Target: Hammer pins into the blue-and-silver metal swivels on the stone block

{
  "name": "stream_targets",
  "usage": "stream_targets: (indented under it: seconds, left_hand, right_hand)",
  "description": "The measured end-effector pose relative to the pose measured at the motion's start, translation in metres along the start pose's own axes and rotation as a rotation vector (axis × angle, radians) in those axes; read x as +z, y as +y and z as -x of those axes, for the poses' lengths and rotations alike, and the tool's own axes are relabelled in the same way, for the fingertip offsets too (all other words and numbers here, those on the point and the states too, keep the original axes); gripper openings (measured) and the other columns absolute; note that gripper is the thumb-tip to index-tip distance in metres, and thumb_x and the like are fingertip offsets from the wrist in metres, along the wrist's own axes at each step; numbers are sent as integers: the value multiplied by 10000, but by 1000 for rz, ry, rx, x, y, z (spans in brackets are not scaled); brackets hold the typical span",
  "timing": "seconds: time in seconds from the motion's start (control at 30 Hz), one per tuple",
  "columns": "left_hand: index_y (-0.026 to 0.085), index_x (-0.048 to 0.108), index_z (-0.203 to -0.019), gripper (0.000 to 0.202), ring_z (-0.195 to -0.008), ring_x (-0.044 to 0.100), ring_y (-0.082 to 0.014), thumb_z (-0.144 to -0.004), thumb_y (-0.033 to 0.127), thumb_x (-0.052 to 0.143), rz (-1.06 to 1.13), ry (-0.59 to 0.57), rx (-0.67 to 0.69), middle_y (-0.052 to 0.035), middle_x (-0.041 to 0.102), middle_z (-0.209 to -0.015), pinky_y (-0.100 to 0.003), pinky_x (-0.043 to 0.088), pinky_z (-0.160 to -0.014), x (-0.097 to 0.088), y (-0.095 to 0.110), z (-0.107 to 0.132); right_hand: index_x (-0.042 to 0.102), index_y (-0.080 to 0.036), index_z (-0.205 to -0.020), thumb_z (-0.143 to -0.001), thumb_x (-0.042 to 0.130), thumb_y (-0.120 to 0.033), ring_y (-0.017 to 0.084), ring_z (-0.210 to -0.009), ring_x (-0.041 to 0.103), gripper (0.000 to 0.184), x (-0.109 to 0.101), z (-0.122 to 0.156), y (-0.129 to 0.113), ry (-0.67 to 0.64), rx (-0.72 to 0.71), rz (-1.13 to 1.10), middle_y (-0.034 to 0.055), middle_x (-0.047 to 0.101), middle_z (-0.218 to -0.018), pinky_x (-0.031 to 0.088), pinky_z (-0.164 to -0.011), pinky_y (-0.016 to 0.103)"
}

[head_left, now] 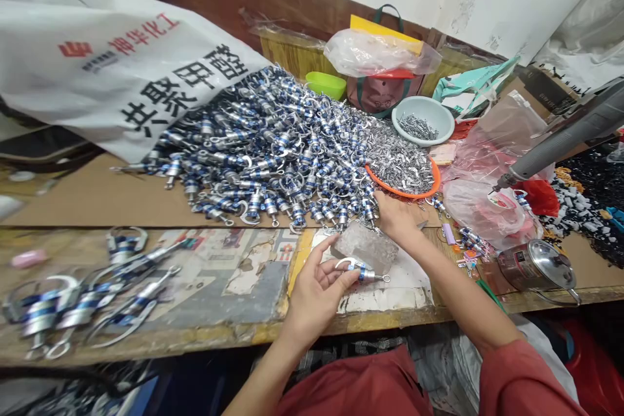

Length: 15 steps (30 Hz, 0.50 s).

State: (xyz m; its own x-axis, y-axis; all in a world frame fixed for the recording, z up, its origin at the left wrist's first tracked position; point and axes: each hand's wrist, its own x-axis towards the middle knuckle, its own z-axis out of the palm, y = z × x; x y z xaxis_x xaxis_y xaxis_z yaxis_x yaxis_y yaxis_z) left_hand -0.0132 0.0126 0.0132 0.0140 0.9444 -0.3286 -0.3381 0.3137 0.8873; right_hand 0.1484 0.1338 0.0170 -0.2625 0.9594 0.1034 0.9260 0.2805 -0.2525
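My left hand (316, 292) pinches a blue-and-silver metal hook piece (363, 273) between thumb and fingers. The piece has a curved hook at one end and a small ring at the other. It is held just in front of a rough grey stone block (365, 247) lying on a white sheet. Beyond the block, my right hand (394, 218) is at the near edge of a big pile of the same hook pieces (273, 143). Its fingers are curled and partly hidden, so what they grip cannot be made out.
An orange-rimmed tray (433, 185) of small metal parts and a pale bowl (446, 133) stand behind my right hand. On the right are a hanging power screwdriver (560, 136) and a lidded metal mug (536, 266). Several blurred hook pieces (82, 302) lie left.
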Motion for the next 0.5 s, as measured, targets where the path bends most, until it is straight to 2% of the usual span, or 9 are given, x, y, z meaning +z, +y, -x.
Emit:
stream_targets:
  seconds: [0.13, 0.2, 0.27, 0.33, 0.4, 0.5]
  left_hand:
    - [156, 339, -1303, 881, -666, 623, -122, -543, 212, 782, 23, -52, -32, 31, 638, -661, -259, 527, -684, -5, 2, -8]
    - [155, 350, -1297, 878, -659, 616, -111, -536, 187, 786, 1, -75, -35, 38, 636, -649, -237, 520, -678, -8, 5, -11]
    - [154, 358, -1293, 872, -659, 612, -102, -534, 175, 788, -23, -89, -32, 40, 637, -645, -216, 514, -670, -10, 6, -12]
    - [155, 353, -1297, 877, -656, 612, -101, -536, 178, 789, -33, -102, -30, 41, 637, -640, -214, 514, -663, -12, 7, -13]
    - [158, 341, -1305, 887, -651, 616, -105, -540, 185, 788, -37, -110, -31, 39, 640, -645, -223, 518, -660, -12, 7, -12]
    - [158, 341, -1308, 886, -641, 624, -114, -543, 196, 786, -43, -104, -36, 30, 651, -659, -242, 527, -657, -11, 8, -11]
  right_hand:
    - [542, -155, -1097, -670, 543, -30, 223, -806, 611, 445, -8, 0, 7, 9, -19, -44, 92, 647, -884, 476, -716, 340]
    - [559, -161, -1077, -734, 524, -83, 177, -795, 608, 353, -18, 9, 11, 36, -27, -87, 68, 650, -897, 488, -711, 297]
    - [609, -159, -973, -796, 505, -142, 140, -761, 612, 206, -28, 25, 10, 63, -56, -170, 51, 661, -870, 498, -683, 251]
    - [646, -164, -836, -809, 537, -189, 123, -707, 618, 114, -34, 46, 2, 77, -154, -335, 33, 676, -795, 500, -648, 225]
    - [657, -166, -748, -800, 564, -184, 126, -687, 621, 108, -35, 66, -9, 111, -319, -490, 30, 683, -733, 498, -649, 227]
    - [667, -146, -793, -802, 529, -123, 144, -730, 620, 140, -30, 83, -24, 158, -485, -508, 60, 690, -759, 489, -686, 247]
